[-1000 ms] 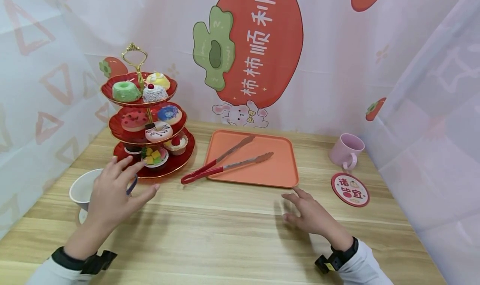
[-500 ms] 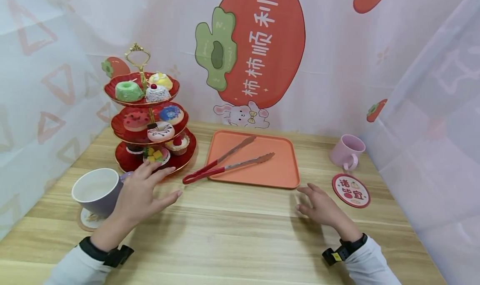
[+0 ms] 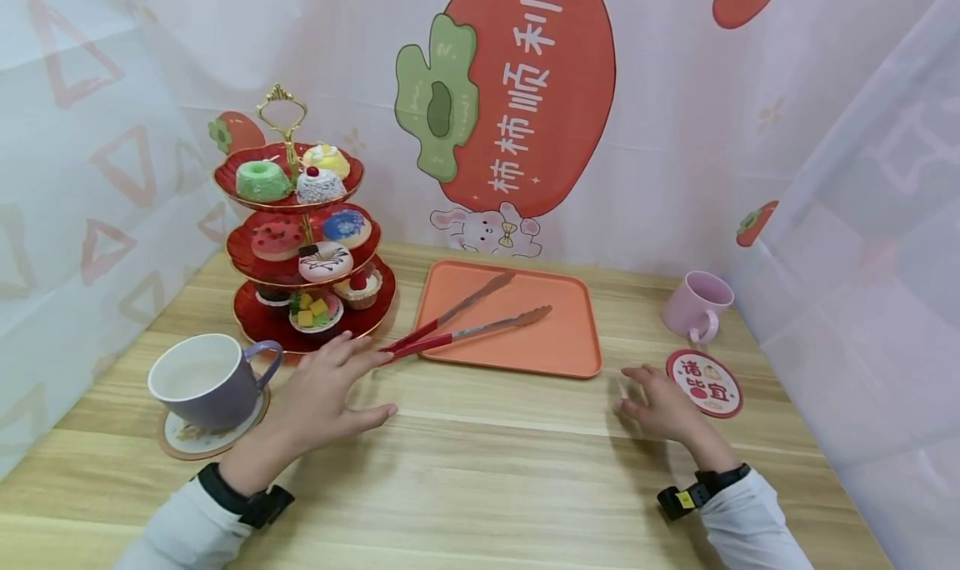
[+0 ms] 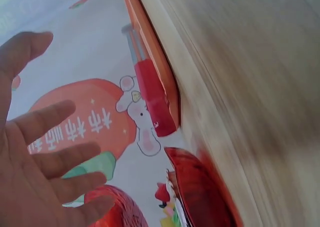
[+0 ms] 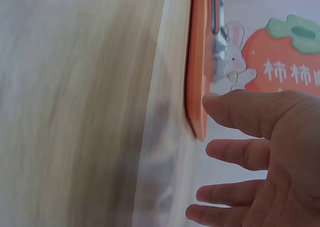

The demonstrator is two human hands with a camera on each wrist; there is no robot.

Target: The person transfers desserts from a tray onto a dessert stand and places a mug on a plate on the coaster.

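My left hand (image 3: 318,403) hovers over the table with fingers spread, holding nothing. Its fingertips overlap the red handle end of the tongs (image 3: 480,332) in the head view. Those tongs lie spread on an orange tray (image 3: 566,357), red grips sticking out past its left edge. In the left wrist view the red grip (image 4: 151,94) shows beyond the spread fingers. My right hand (image 3: 663,405), also holding nothing, is held above the table, right of the tray's near corner. Left of my left hand, a purple cup (image 3: 225,393) sits on a round coaster (image 3: 213,443).
A three-tier red stand (image 3: 251,324) with cakes, doughnuts and tarts stands at the back left. A pink mug (image 3: 693,303) is at the back right, with a red-rimmed coaster (image 3: 705,382) in front. Printed cloth hangs behind and on both sides.
My left hand has moved right, away from the purple cup and towards the tongs' handle, uncovering the cup. The right hand has moved right, away from the tray's corner.
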